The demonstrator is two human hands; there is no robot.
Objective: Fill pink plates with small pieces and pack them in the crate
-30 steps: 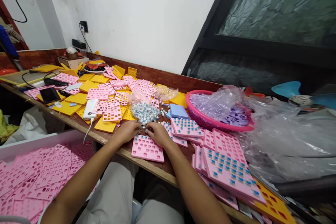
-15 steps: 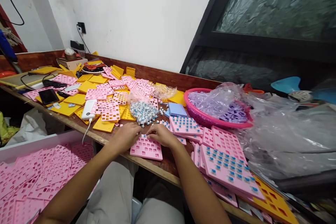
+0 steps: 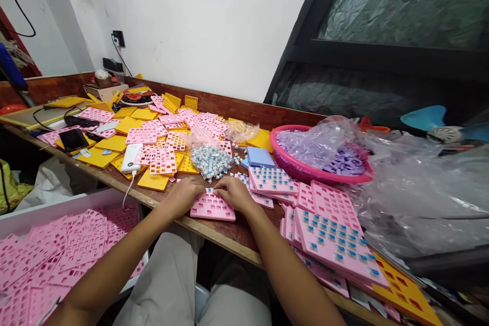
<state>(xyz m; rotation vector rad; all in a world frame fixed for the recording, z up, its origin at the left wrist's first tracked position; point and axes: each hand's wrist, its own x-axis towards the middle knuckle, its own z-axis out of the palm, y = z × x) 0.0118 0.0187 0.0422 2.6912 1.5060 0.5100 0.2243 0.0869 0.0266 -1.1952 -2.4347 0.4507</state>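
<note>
A pink board (image 3: 213,209) with rows of square holes lies near the table's front edge. Along its far side sit small blue-and-white pieces (image 3: 209,191), partly covered by my fingers. My left hand (image 3: 184,196) is curled at the far left of this board. Opposite it, my right hand (image 3: 234,194) bends over the far right corner, its fingers drawn together. Both sets of fingertips meet the board's far row; what they pinch is too small to make out. Just beyond lies a clear bag (image 3: 210,160) of similar blue-and-white pieces, some spilled loose.
Pink boards filled with blue pieces (image 3: 336,239) are stacked at right. Behind them stands a pink basket (image 3: 280,155) of purple parts. Yellow boards (image 3: 153,180), a white power bank (image 3: 131,158) and a phone (image 3: 72,140) lie left. A white bin (image 3: 91,201) holds pink boards below.
The pink board has shifted slightly away from the table's front edge, with both hands staying at its far side. The view has tilted a little.
</note>
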